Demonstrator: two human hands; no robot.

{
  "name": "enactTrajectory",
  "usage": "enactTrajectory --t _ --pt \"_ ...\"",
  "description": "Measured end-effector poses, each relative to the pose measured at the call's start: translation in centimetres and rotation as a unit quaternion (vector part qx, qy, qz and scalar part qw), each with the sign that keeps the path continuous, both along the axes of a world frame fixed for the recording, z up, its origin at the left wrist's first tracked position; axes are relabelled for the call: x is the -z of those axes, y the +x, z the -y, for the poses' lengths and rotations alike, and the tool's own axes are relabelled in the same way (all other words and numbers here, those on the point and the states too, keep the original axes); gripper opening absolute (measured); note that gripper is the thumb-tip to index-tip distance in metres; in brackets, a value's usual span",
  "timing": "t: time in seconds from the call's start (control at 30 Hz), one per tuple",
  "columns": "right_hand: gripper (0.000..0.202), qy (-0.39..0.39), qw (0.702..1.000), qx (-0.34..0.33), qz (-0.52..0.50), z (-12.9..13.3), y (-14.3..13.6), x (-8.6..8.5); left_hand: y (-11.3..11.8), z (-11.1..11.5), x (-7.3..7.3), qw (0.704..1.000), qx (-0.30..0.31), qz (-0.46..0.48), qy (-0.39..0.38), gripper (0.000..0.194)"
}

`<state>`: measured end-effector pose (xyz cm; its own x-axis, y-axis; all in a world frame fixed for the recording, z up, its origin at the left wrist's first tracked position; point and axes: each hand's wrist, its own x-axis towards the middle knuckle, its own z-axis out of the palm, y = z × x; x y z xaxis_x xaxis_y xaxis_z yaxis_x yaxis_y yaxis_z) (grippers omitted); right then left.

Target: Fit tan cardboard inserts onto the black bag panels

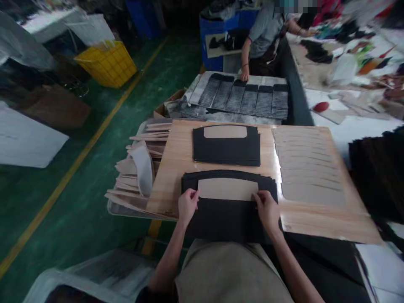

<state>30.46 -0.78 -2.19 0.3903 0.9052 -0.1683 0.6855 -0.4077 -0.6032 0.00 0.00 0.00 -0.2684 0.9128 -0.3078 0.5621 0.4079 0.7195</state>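
Observation:
A beige curved-top panel (227, 189) lies along the upper part of a stack of black sheets (227, 219) in front of me. With thumb and fingers pinched, my left hand (188, 205) grips the panel's left end. Its right end is pinched by my right hand (267, 209). Farther back on the wooden board (167, 168) sits a second black stack (226, 150), with a similar beige panel (225, 131) on its top edge. To the right, overlapping beige pieces (309, 168) are spread in a row.
A tray of beige pieces (135, 181) stands left of the board. Beyond it, a co-worker's hand (245, 73) touches a sheet with dark pieces (243, 94). A yellow basket (107, 63) is on the floor. Black material (375, 172) is piled at right.

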Motion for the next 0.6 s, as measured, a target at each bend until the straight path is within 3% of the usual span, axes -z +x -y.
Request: enactTrajectory --t 0.6 --pt "0.036 -0.022 1.000 -0.002 0.013 -0.41 -0.52 -0.95 0.23 -0.48 0.26 0.999 -0.027 0.006 -0.028 0.035"
